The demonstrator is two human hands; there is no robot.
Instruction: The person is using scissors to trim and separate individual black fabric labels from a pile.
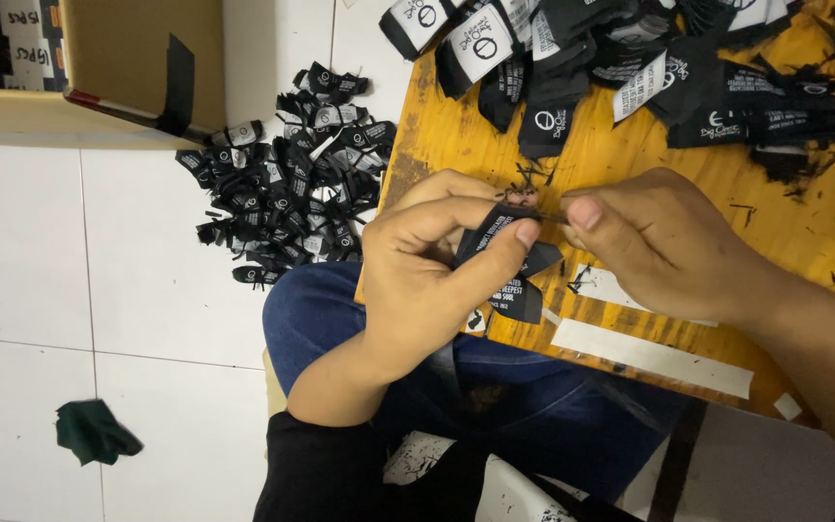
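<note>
Head view looks down on a person seated at a yellow wooden board that rests over their lap, blue jeans showing beneath its near edge. Left hand is clamped on a folded black label with white print, thumb pressed along the top of it and the fingers curled behind. Right hand sits just beside it, thumb and forefinger pinched together at the label's upper edge; whether something thin is gripped between them cannot be told. Both hands hover just above the board's near left part, the label between them, with short black threads scattered on the wood just beyond the fingers. More black labels with white print lie heaped along the far edge of the board, some turned white side up. White strips lie flat on the board near its front edge. On the white tiled floor to the left of the board lies a loose pile of small folded black labels, and beyond it stands an open cardboard box. A crumpled dark green scrap lies alone on the tiles, well apart from the pile.
</note>
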